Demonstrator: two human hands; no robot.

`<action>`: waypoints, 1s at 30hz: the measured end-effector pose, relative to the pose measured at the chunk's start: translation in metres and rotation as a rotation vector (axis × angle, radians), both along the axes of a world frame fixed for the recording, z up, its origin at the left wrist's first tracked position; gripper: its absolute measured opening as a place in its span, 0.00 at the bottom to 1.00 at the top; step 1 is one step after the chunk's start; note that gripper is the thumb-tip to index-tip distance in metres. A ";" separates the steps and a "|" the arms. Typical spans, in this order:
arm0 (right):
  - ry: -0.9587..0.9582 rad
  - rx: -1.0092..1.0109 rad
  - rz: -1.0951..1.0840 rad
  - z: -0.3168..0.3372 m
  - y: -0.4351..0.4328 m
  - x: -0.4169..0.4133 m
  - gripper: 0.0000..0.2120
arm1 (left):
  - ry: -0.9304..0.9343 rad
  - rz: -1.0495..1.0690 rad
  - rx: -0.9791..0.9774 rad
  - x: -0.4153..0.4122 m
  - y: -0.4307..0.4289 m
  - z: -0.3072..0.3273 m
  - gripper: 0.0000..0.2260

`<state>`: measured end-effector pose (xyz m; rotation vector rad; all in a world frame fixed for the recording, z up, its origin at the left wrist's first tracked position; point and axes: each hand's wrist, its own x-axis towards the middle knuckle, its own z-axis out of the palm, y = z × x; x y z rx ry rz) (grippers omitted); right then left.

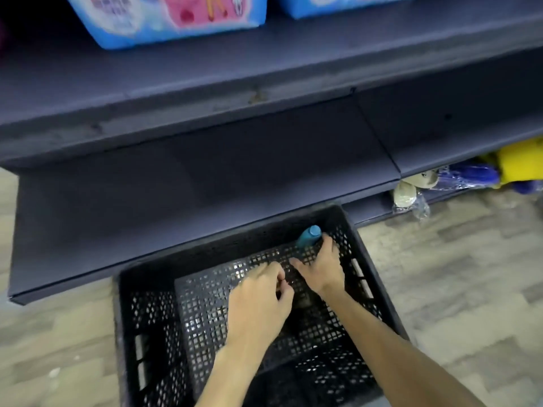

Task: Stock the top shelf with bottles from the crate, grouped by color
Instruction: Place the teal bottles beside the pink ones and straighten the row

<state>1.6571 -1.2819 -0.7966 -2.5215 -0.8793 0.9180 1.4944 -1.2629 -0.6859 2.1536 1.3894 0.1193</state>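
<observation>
My right hand was on the teal bottle, fingers wrapped round its lower body with the thumb spread out to the left. The bottle sat in the far right corner of the black crate, close against the far wall. Its long axis ran away from me, with the cap end raised and aimed at the dark shelves beyond the crate. My left hand hung over the middle of the crate floor, nearer to me and left of the bottle, apart from it. Its fingers were curled in with the thumb meeting the forefinger, and I could not tell whether they pinched anything. I saw no other bottle in the crate. As I judged it, the lift belonged to the right hand: straight up along the cap's line, then forward to the shelving, where blue packs lay higher up.
</observation>
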 end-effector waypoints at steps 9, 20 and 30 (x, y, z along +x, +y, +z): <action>-0.129 0.026 -0.196 -0.072 0.044 0.000 0.37 | -0.012 0.039 0.009 -0.017 0.024 -0.054 0.02; -0.093 0.202 -0.417 -0.122 0.056 -0.003 0.31 | -0.019 0.031 -0.035 -0.021 0.015 -0.103 0.04; -0.093 0.189 -0.466 -0.130 0.053 0.011 0.25 | 0.024 0.003 -0.045 -0.008 0.026 -0.130 0.02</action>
